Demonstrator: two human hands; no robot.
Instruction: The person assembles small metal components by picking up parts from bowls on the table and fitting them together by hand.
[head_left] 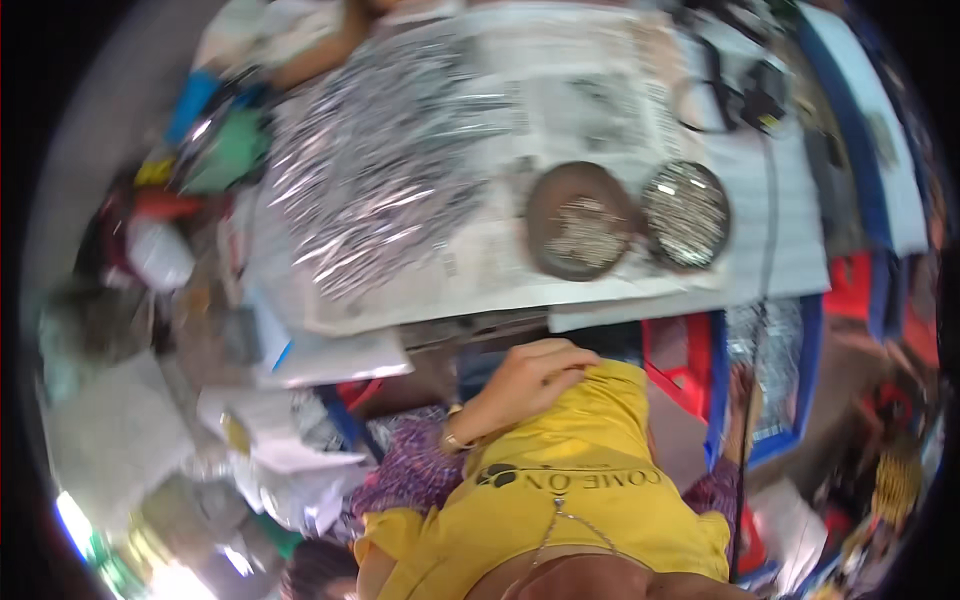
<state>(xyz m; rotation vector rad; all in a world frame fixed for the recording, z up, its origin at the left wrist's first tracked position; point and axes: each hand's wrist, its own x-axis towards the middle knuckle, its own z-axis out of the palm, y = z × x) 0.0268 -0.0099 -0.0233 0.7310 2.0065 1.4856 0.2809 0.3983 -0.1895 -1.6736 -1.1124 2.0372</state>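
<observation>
My left hand [540, 382] rests on the lower part of my yellow shirt [570, 440], below the table's near edge. Its fingers look stretched out and lie against the cloth. At my right side, my right hand [741, 385] hangs beside a blue-rimmed crate [800, 375]; it is narrow and blurred, so its fingers cannot be made out. On the paper-covered table [480, 285] stand a brown round dish [548, 235] with small silvery pieces and a second round dish [686, 215] full of shiny pieces. Many long silvery strips [380, 160] are spread to their left.
A co-worker's arm [318, 62] reaches in at the far left. A dark device [762, 95] with a cable lies at the far right. Red crates [683, 365] stand under the table's near edge. White sheets and bags [290, 425] crowd my left side.
</observation>
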